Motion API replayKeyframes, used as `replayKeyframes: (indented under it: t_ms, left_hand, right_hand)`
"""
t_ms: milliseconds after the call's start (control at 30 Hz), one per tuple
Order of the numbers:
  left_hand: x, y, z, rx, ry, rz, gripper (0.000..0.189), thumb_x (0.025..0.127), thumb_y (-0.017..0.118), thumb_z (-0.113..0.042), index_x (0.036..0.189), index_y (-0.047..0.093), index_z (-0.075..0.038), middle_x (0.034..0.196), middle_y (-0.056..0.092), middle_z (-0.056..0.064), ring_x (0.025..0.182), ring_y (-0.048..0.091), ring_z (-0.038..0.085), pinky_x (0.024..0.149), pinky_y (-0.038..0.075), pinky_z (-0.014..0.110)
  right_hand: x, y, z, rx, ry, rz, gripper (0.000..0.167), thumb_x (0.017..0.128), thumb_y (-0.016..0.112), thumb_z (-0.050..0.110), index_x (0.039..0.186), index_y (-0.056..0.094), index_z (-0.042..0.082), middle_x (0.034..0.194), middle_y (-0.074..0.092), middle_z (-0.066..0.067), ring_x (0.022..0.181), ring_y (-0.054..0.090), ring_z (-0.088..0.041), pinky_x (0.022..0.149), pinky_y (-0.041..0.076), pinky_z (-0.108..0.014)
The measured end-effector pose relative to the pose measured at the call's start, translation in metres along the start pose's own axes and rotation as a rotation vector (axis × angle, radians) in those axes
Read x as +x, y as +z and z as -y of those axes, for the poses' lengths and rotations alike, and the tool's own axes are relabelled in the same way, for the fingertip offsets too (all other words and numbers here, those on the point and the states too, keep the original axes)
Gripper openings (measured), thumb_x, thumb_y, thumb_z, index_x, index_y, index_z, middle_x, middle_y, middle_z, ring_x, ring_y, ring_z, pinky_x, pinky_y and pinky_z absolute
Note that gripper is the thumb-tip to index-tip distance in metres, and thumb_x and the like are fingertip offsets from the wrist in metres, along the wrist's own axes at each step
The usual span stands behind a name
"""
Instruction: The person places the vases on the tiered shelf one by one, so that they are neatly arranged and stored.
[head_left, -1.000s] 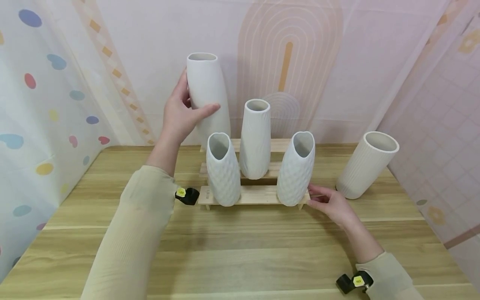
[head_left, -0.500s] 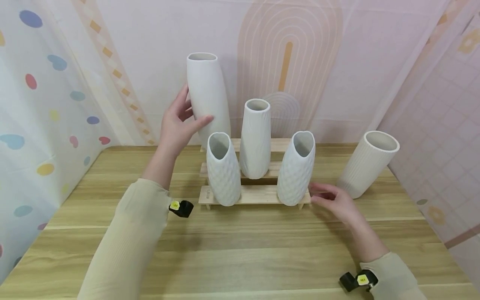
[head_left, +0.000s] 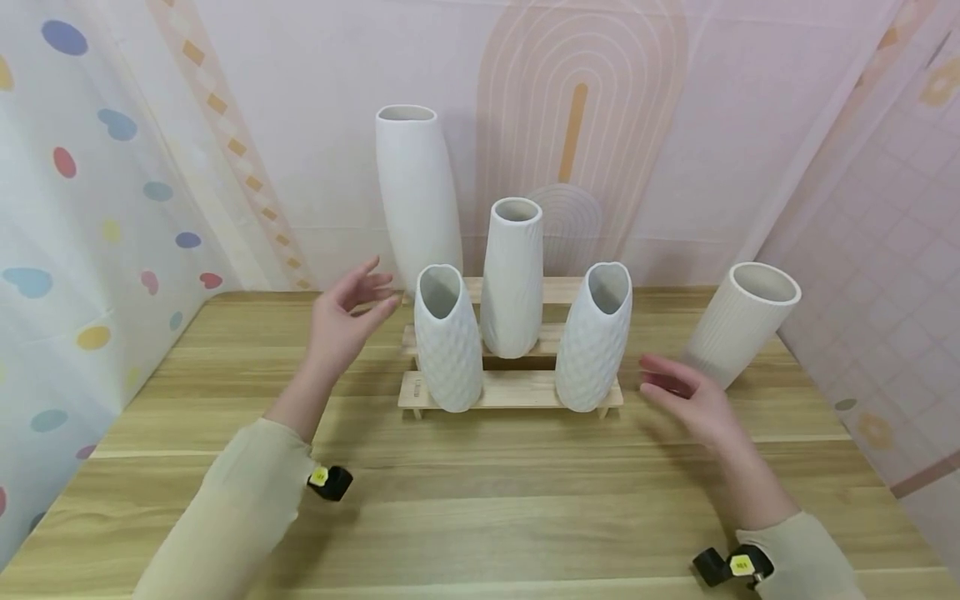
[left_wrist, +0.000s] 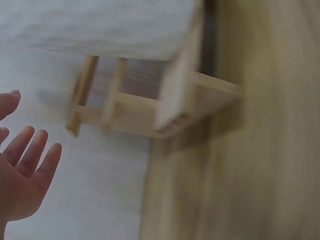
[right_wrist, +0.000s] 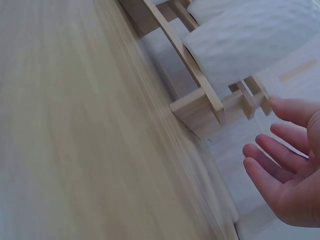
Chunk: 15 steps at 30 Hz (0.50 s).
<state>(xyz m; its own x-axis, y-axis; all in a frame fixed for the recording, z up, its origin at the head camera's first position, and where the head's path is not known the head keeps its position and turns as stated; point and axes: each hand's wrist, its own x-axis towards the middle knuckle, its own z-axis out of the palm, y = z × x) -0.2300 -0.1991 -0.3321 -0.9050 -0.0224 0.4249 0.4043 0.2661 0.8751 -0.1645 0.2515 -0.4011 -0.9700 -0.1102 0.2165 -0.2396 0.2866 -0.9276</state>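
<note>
My left hand (head_left: 347,315) hovers left of the wooden tiered stand (head_left: 517,390), fingers relaxed and holding nothing. The tall smooth white vase (head_left: 420,192) stands upright on the stand's top tier at the left. On the middle tier is a slimmer white vase (head_left: 513,283). Two dimpled white vases stand on the lowest tier, a left one (head_left: 450,358) and a right one (head_left: 592,354). My right hand (head_left: 697,404) is off the stand's right end, fingers loosely bent around nothing. Behind it stands a ribbed white vase (head_left: 742,325) on the table, its base partly hidden by the hand.
The wood-grain table (head_left: 480,517) runs back to a patterned curtain (head_left: 322,100). Curtains also close off the left and right sides. In the left wrist view the stand's end (left_wrist: 175,110) is blurred; the right wrist view shows its other end (right_wrist: 195,105).
My left hand has let go of the tall smooth vase and drawn down and back to the left. My right hand has come away from the stand's end, moving right.
</note>
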Motion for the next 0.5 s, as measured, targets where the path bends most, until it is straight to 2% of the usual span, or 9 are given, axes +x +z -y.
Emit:
replayKeyframes:
  t_ms: [100, 200, 367, 500]
  left_hand:
    - [-0.016, -0.005, 0.015, 0.002, -0.009, 0.032, 0.058, 0.087, 0.072, 0.003, 0.141, 0.051, 0.001, 0.123, 0.061, 0.029, 0.095, 0.066, 0.006, 0.082, 0.054, 0.018]
    - [-0.031, -0.011, 0.028, 0.017, -0.028, 0.073, 0.057, 0.087, 0.073, 0.003, 0.140, 0.052, 0.003, 0.123, 0.061, 0.030, 0.096, 0.067, 0.008, 0.082, 0.053, 0.018]
    - [-0.055, -0.021, 0.044, 0.052, -0.096, 0.158, 0.060, 0.088, 0.075, -0.005, 0.142, 0.049, 0.001, 0.130, 0.059, 0.026, 0.106, 0.067, 0.020, 0.082, 0.053, 0.018]
    - [-0.067, -0.024, 0.051, 0.016, -0.161, 0.227, 0.065, 0.088, 0.075, -0.006, 0.145, 0.046, 0.002, 0.136, 0.054, 0.027, 0.114, 0.061, 0.034, 0.079, 0.058, 0.030]
  right_hand:
    - [-0.005, -0.005, -0.001, 0.013, -0.027, -0.011, 0.047, 0.091, 0.069, -0.001, 0.132, 0.053, -0.014, 0.115, 0.066, 0.018, 0.103, 0.063, 0.001, 0.086, 0.049, -0.013]
    - [-0.010, -0.013, -0.001, 0.000, -0.047, -0.024, 0.047, 0.091, 0.069, 0.000, 0.134, 0.053, -0.012, 0.119, 0.065, 0.016, 0.106, 0.062, 0.001, 0.087, 0.048, -0.012]
    - [-0.020, -0.029, 0.002, 0.045, -0.085, -0.033, 0.046, 0.092, 0.065, -0.005, 0.137, 0.054, -0.006, 0.122, 0.065, 0.015, 0.110, 0.060, 0.000, 0.089, 0.046, -0.011]
    - [-0.028, -0.043, 0.004, 0.131, -0.122, -0.055, 0.047, 0.092, 0.061, -0.012, 0.137, 0.057, 0.000, 0.123, 0.066, 0.013, 0.112, 0.060, 0.000, 0.089, 0.046, -0.011]
